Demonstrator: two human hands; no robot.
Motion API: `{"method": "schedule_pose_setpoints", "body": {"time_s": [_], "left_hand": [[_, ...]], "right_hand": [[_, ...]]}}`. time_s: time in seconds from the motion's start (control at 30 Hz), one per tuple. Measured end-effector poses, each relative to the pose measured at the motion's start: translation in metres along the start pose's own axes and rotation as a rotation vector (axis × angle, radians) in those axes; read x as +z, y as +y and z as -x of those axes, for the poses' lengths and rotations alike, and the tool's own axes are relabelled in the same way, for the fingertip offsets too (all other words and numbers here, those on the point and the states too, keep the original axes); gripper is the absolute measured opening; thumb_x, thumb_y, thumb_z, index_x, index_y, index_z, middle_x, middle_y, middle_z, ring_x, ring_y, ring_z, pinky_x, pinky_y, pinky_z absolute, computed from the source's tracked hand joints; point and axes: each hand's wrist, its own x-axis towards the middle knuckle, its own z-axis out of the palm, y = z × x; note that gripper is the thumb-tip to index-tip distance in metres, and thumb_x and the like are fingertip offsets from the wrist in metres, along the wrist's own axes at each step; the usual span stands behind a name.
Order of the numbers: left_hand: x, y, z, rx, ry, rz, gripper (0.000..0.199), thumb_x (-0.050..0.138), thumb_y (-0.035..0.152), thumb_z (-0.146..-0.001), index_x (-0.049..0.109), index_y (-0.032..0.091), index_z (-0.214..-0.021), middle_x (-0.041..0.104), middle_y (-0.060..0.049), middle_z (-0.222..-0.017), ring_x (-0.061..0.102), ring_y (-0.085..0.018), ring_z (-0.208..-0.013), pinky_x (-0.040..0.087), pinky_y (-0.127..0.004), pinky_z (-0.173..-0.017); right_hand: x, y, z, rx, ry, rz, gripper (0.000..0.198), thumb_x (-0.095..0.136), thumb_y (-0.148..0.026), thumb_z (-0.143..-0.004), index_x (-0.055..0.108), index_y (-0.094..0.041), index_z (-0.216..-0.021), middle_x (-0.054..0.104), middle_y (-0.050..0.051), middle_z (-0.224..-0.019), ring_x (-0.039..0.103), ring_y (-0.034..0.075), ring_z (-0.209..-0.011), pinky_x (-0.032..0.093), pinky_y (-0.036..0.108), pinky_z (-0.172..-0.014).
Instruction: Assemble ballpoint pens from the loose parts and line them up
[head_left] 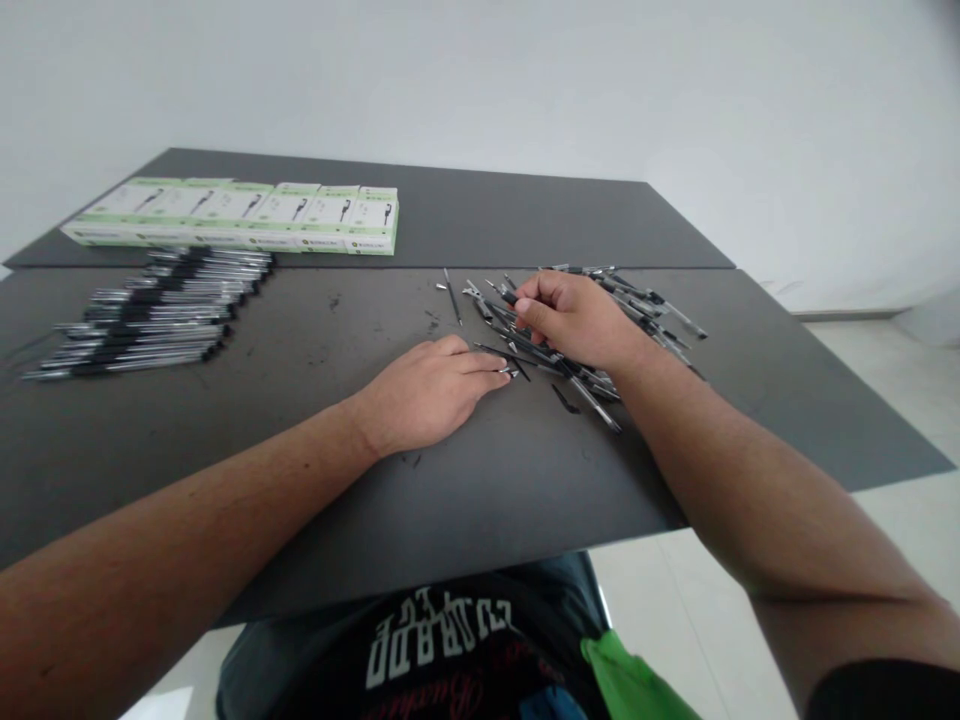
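My left hand (pixel 431 392) lies palm down on the grey table, its fingers close together. At its fingertips shows a small silver pen tip (pixel 511 373); the thumb is hidden. Over a loose pile of pen parts (pixel 592 385), my right hand (pixel 574 315) is closed in a pinch. A dark pen part (pixel 508 296) pokes out between its thumb and forefinger; the rest of that part is covered. Clear barrels, black pieces and thin refills lie crisscrossed under and around the right hand. A thin refill (pixel 453 298) lies apart, left of the pile.
At the left, several pens (pixel 161 310) lie side by side in a slanted row. Behind them stand several white and green boxes (pixel 247 215) along the back. Dark marks dot the table (pixel 315 480), and a seam crosses it. A white wall rises behind.
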Motion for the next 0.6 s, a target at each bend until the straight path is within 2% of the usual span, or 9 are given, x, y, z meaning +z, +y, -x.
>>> {"method": "schedule_pose_setpoints", "body": {"time_s": [0.17, 0.3, 0.5, 0.6], "left_hand": [[-0.002, -0.002, 0.001, 0.006, -0.017, -0.032, 0.034, 0.053, 0.02, -0.103, 0.073, 0.02, -0.131, 0.073, -0.011, -0.138, 0.065, -0.027, -0.122, 0.05, -0.044, -0.108], [-0.006, -0.006, 0.005, -0.005, -0.011, -0.056, 0.028, 0.051, 0.025, -0.107, 0.076, 0.017, -0.115, 0.078, -0.01, -0.116, 0.068, -0.024, -0.11, 0.053, -0.04, -0.103], [-0.015, -0.006, 0.011, -0.055, -0.064, -0.125, 0.025, 0.051, 0.022, -0.106, 0.073, 0.017, -0.098, 0.074, -0.008, -0.098, 0.067, -0.024, -0.094, 0.054, -0.039, -0.09], [-0.018, -0.004, 0.016, -0.126, -0.094, -0.124, 0.022, 0.051, 0.018, -0.103, 0.073, 0.018, -0.1, 0.072, -0.009, -0.098, 0.066, -0.026, -0.094, 0.054, -0.04, -0.088]], "right_hand": [[0.0, 0.001, 0.001, -0.008, -0.008, 0.03, 0.02, 0.059, -0.038, -0.098, 0.068, -0.02, -0.094, 0.072, -0.001, -0.075, 0.061, 0.015, -0.063, 0.044, 0.029, -0.066], [0.002, 0.001, 0.002, -0.018, -0.017, 0.071, 0.018, 0.06, -0.036, -0.097, 0.069, -0.021, -0.098, 0.073, -0.001, -0.077, 0.062, 0.016, -0.066, 0.042, 0.029, -0.065], [0.008, -0.002, 0.004, -0.06, -0.054, 0.092, 0.019, 0.06, -0.036, -0.095, 0.07, -0.02, -0.096, 0.071, 0.0, -0.077, 0.062, 0.017, -0.071, 0.041, 0.03, -0.067], [0.011, -0.003, 0.005, -0.063, -0.076, 0.099, 0.019, 0.06, -0.036, -0.096, 0.069, -0.02, -0.098, 0.072, 0.001, -0.08, 0.062, 0.018, -0.074, 0.041, 0.03, -0.068]]}}
